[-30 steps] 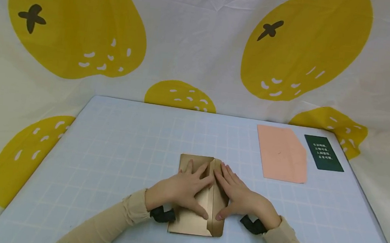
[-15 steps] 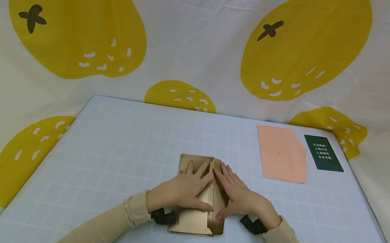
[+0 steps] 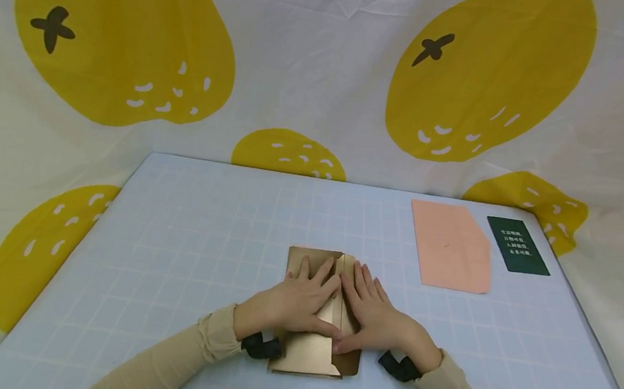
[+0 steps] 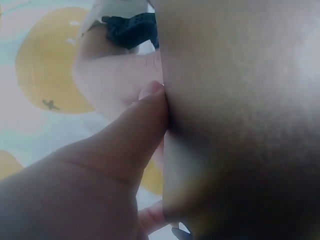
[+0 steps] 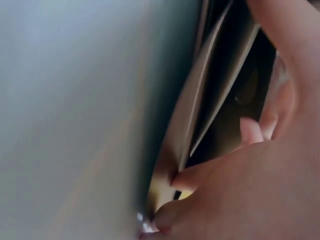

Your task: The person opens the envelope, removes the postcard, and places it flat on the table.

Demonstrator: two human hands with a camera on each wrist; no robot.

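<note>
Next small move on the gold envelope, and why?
I'd probably press the right side of the gold envelope down lightly with the right hand. Its layers stand apart in the right wrist view, and the left hand lies spread across the other side, which should brace it.

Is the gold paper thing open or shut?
Open, at least partly: the gold paper thing shows edges standing apart, with a dark gap, in the right wrist view.

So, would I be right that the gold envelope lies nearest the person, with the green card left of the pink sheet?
Not quite: the head view shows the green card right of the pink sheet; the gold envelope does lie nearest.
</note>
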